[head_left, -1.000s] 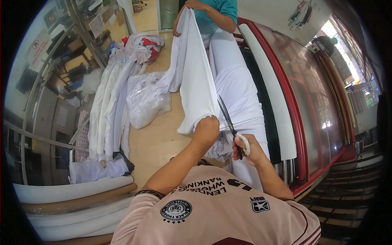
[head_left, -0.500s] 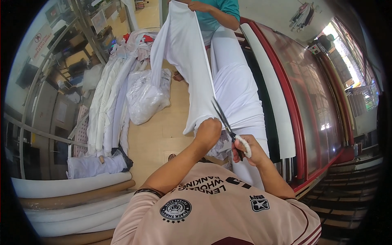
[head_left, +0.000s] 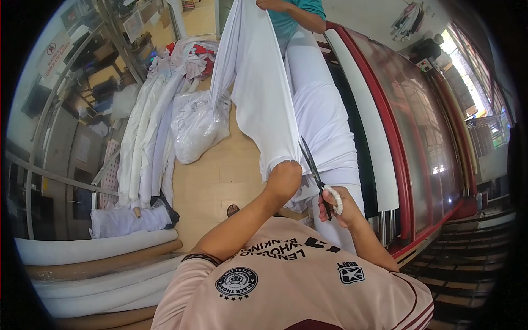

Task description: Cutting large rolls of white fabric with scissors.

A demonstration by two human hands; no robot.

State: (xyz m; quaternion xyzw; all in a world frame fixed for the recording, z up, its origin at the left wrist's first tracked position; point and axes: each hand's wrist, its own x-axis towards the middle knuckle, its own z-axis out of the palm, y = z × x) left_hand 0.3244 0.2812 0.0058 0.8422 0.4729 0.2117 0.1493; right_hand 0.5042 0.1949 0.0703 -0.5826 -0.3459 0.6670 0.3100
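Note:
My left hand [head_left: 283,179] is closed on the lower part of a long white fabric [head_left: 256,104]. My right hand [head_left: 338,206] grips black scissors [head_left: 311,162] with white wrapping on the handle; their blades point up along the fabric's right edge, just beside my left hand. At the top, a co-worker's hand [head_left: 267,4] in front of a teal shirt [head_left: 302,11] holds the far end of the fabric. A large white roll [head_left: 322,115] with loose folds lies under and to the right of the hanging fabric.
A red-framed machine [head_left: 407,137] with a white roll [head_left: 368,121] stands at right. At left, long fabric bundles [head_left: 148,143], a clear plastic bag of white material [head_left: 198,132] and stacked rolls [head_left: 99,250] lie on the wooden floor [head_left: 214,192] beside a glass partition [head_left: 60,121].
The co-worker's hands have risen toward the top edge, with the fabric's far end. My hands and the scissors have shifted slightly down and to the right, still holding what they held.

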